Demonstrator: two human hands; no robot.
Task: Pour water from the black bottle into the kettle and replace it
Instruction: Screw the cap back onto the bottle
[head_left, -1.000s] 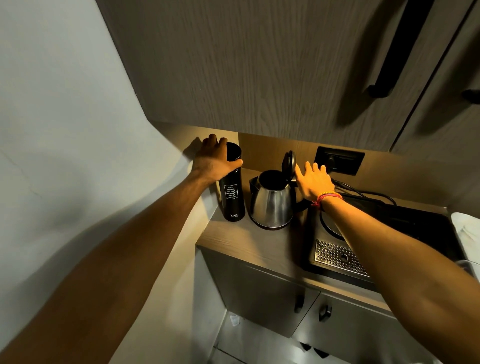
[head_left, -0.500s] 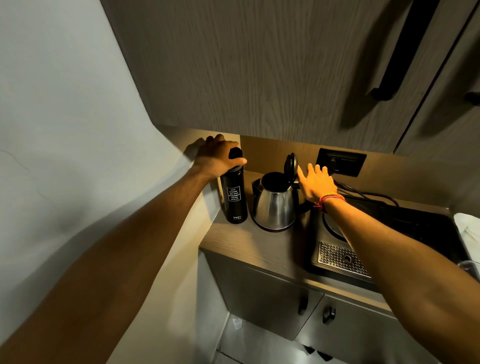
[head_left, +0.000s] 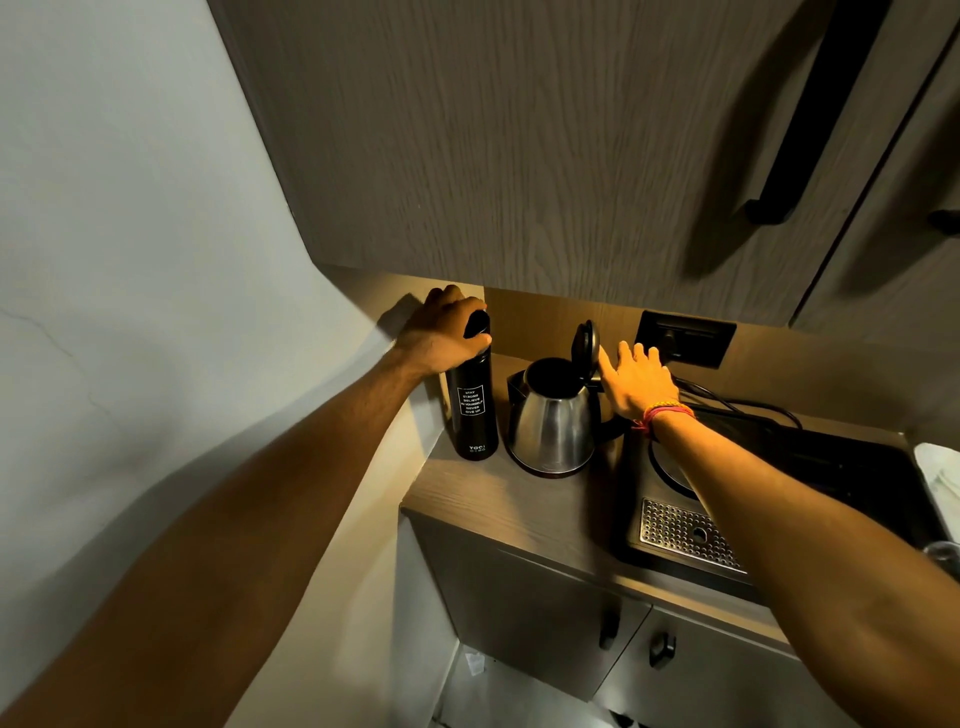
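A tall black bottle (head_left: 471, 410) with white lettering stands upright at the counter's back left corner. My left hand (head_left: 445, 332) is wrapped over its top, covering the cap. Right beside it sits a steel kettle (head_left: 551, 423) on its base, with its black lid (head_left: 585, 345) tipped up and open. My right hand (head_left: 634, 382) has its fingers spread, the fingertips against the back of the raised lid above the kettle's handle. A red and yellow thread band circles that wrist.
A black drip tray with a metal grille (head_left: 685, 535) and round plate lies to the right on the wooden counter (head_left: 493, 499). A wall socket (head_left: 684, 338) with cables sits behind. Upper cabinets (head_left: 519, 156) hang low overhead. A white cloth (head_left: 940, 478) is at far right.
My left hand has shifted from the bottle's side to over its cap. The bottle, kettle and right hand stay where they were; the camera view has dropped slightly.
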